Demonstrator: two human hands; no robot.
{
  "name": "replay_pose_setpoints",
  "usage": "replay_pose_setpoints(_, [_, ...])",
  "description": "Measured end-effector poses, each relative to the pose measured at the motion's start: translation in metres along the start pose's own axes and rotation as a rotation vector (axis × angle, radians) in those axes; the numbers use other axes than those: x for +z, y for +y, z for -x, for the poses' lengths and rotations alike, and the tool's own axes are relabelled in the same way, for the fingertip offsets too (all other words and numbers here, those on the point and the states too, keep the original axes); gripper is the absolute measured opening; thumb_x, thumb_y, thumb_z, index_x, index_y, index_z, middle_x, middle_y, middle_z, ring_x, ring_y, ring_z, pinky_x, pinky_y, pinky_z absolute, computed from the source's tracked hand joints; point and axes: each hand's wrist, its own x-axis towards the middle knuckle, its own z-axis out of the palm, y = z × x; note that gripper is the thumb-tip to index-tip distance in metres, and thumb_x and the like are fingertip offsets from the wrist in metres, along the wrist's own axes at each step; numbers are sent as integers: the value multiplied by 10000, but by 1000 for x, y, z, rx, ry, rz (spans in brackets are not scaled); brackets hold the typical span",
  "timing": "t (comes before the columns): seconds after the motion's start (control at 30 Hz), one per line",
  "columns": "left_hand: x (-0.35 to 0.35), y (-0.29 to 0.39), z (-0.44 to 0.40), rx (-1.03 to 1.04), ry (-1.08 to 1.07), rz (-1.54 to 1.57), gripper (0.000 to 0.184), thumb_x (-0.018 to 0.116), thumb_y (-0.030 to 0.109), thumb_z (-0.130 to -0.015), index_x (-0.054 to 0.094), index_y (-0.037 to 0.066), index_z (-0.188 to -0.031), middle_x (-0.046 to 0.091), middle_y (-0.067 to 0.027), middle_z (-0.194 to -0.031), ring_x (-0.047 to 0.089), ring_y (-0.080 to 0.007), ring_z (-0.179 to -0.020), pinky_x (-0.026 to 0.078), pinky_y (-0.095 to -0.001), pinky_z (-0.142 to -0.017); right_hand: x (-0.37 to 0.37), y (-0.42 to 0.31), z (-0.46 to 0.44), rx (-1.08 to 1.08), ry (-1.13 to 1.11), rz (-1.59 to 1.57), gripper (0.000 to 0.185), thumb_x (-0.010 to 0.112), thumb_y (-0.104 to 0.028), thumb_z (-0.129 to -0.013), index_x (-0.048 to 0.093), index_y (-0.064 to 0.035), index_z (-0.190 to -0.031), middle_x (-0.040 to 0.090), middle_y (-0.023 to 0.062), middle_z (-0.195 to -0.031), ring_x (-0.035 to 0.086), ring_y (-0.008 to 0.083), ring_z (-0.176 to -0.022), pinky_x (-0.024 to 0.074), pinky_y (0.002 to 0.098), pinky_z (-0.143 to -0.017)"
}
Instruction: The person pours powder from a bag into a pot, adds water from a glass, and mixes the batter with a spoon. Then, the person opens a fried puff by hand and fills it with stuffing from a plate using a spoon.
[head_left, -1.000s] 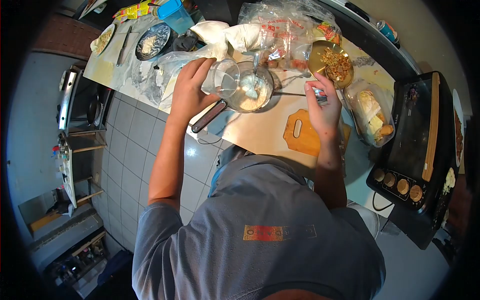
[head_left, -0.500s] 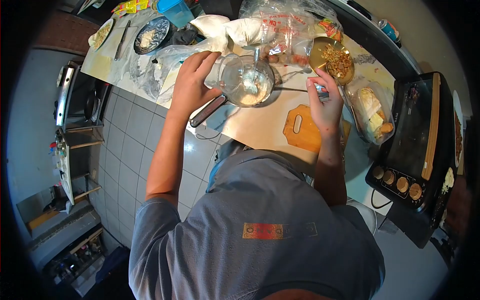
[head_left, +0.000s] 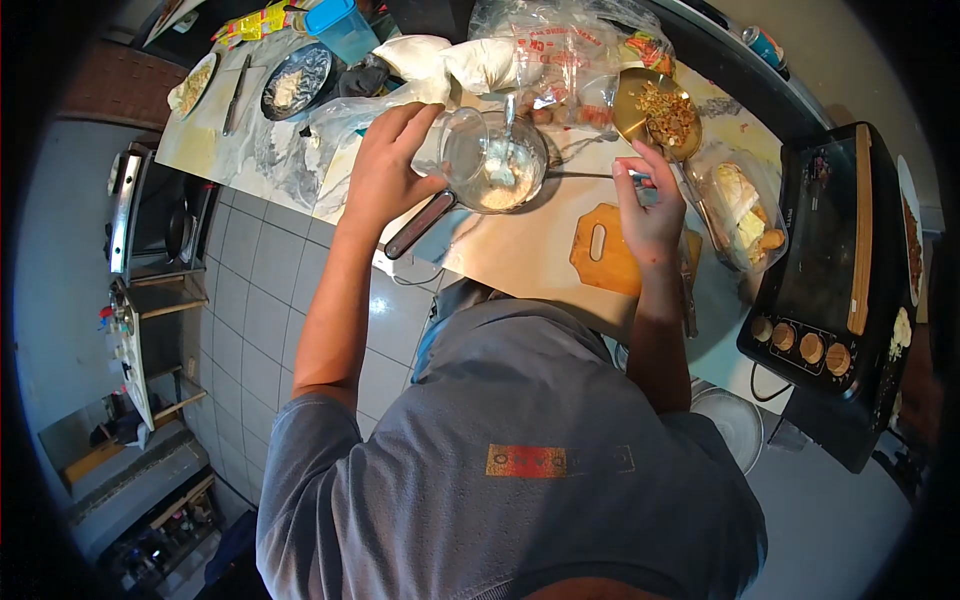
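Note:
My left hand (head_left: pixel 392 165) is raised beside a clear cup (head_left: pixel 464 145), fingers spread and apart from it. The cup overlaps the left edge of a round vessel (head_left: pixel 520 196) that has a dark handle (head_left: pixel 420 224) pointing toward me. Inside the vessel lie white and beige powder (head_left: pixel 508 178) and a spoon (head_left: pixel 511 118). My right hand (head_left: pixel 650 200) is half curled over the counter, thumb and index finger apart. A shiny metal handle shows behind its fingers, and whether they touch it is unclear. Below that hand lies a wooden board (head_left: pixel 604 255).
A golden plate (head_left: pixel 630 105) of chopped food and a plastic container (head_left: pixel 735 250) stand at the right, near a black oven (head_left: pixel 812 260). Clear plastic bags (head_left: pixel 565 60), white bags (head_left: pixel 480 65), a blue container (head_left: pixel 342 30) and a dark bowl (head_left: pixel 298 82) line the back.
My left hand has come away from the clear cup, which now sits slightly right of it at the vessel's edge. My right hand has barely moved.

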Motion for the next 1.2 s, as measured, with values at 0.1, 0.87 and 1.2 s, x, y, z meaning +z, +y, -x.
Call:
replay_pose_setpoints(0.1, [0,-4,0,25,-13,-16,729,801,163,-558,555,65,-1238,579,-151,-1189,540,-359,-1086,437,-426,-928,3,-5,5,38,0,2,342,679,-147,-856,603,-70,-1181,708,35,-924,635,148,-852,463,299,-793])
replay_pose_setpoints(0.87, [28,-66,54,-459,158,637,858,870,135,-604,424,-2,-1323,546,-121,-1208,518,-232,-1159,452,-355,-947,132,4,-89,111,-422,277,423,732,-343,-795,663,-42,-1085,688,142,-966,659,268,-842,512,373,-752])
replay_pose_setpoints(1.2, [37,-69,61,-574,164,685,829,863,127,-612,439,11,-1315,550,-130,-1182,547,-210,-1082,455,-330,-916,85,-59,-54,-144,-693,327,205,710,-212,-802,629,-25,-824,653,168,-835,642,335,-794,490,437,-700])
